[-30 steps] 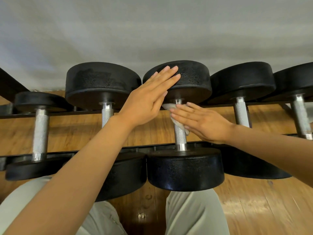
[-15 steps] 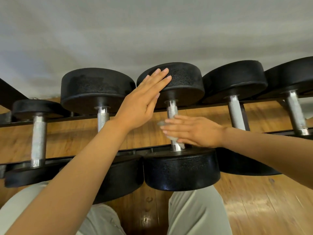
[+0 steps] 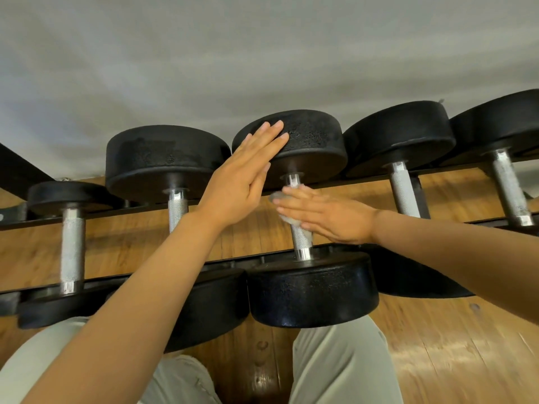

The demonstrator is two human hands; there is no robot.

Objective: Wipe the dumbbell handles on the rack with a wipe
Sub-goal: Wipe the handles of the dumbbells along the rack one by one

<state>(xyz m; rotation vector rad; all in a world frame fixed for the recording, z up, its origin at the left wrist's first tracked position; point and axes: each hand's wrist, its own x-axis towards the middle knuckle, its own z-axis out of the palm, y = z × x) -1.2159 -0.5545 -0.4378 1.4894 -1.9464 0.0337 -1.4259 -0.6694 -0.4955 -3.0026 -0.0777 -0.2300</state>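
Head view, rack [image 3: 204, 262] holding dumbbells, right hand [image 3: 326, 217] pressing wipe [image 3: 287, 221]

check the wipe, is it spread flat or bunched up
Bunched: the wipe shows as crumpled folds pressed against the handle under the right hand's straight fingers.

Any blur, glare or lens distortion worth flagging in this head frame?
Head view: wide-angle bending curves the rack rails; the right hand and wipe are slightly motion-blurred; glare streaks the wooden floor; dumbbell handles stay fairly sharp.
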